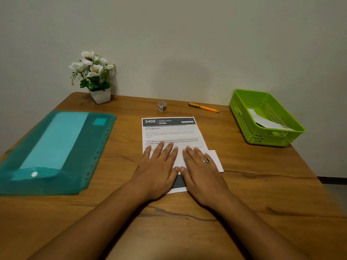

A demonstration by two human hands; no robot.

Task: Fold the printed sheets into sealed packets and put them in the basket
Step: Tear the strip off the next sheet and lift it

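We read it as early in a packet: printed sheet mid-table, near edge folded up, left hand and right hand flat, fingers spread, pressing it — tape untouched. Basket, far right, holds one white packet; sealing remains.

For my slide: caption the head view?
Left hand and right hand press a printed sheet on the table; green basket nearby.

I read the left forearm and right forearm entering from 6 o'clock and converging. Left hand: palm down, fingers straight, spread toward 12 o'clock. Right hand: flat at its 3 o'clock, thumb tips just beside each other.
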